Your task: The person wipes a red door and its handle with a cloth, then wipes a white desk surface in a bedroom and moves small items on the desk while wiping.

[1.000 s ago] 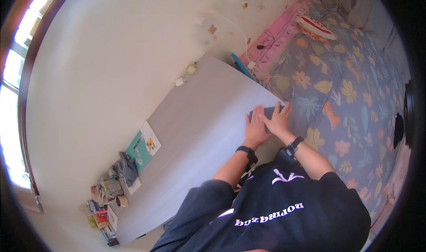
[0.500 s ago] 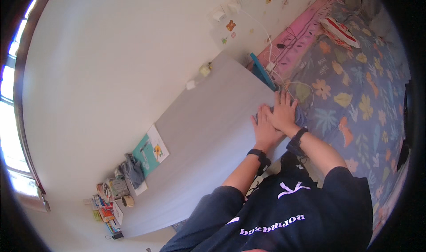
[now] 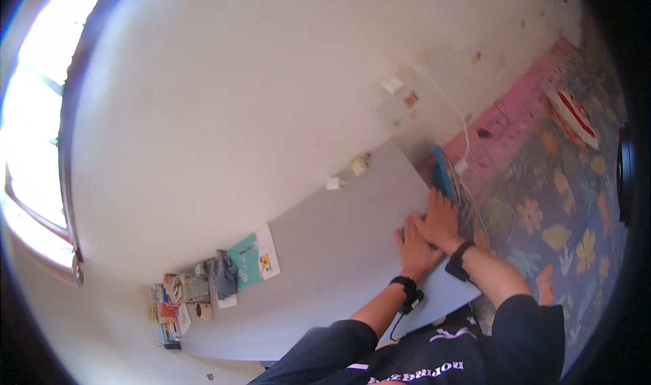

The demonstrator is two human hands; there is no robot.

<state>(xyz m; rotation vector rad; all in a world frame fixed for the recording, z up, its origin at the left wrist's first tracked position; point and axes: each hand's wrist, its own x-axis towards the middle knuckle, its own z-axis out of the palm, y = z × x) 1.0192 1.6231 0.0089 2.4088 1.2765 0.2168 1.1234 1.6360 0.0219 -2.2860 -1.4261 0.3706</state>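
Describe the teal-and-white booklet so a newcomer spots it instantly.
Start at the long pale-grey desk along the white wall. Look left of the left hand, along the wall-side edge, to the rectangular booklet just right of a crumpled grey cloth. Unlike the cloth, it is part teal, part white, with a small yellow-orange picture.

Desk (image 3: 325,270) left of bed (image 3: 556,232)

Pale grey desk (image 3: 332,249), floral grey-blue bedding (image 3: 542,188)
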